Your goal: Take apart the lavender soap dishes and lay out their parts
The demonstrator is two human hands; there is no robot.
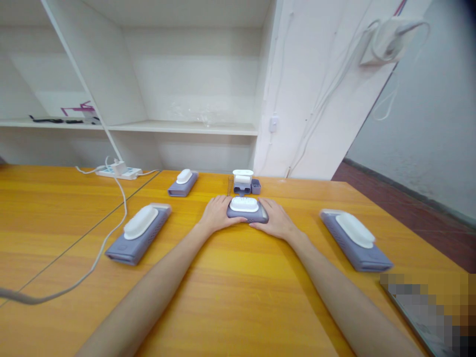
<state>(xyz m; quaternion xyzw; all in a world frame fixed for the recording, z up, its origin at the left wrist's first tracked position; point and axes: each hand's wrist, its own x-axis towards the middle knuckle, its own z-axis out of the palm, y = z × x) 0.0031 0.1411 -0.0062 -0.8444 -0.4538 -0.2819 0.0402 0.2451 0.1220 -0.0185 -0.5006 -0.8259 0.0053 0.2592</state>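
My left hand (216, 214) and my right hand (274, 218) grip opposite ends of a grey-purple case with a white oval top (245, 204). Both thumbs press its near edge, and the fingers curl around the sides. Small marks or raised parts show on the white top, too small to make out. Just beyond it stands a grey-purple holder (242, 187) with a white oval piece on it and a small square compartment (256, 186) at its right. A thin coil or chain, hard to make out, lies left of the holder.
Similar grey-purple cases with white oval tops lie at left (139, 233), back left (183, 182) and right (355, 240). A white power strip (119, 170) sits at the back left; its cable (111, 230) runs across the table. A flat dark-edged object (412, 307), partly blurred, lies front right.
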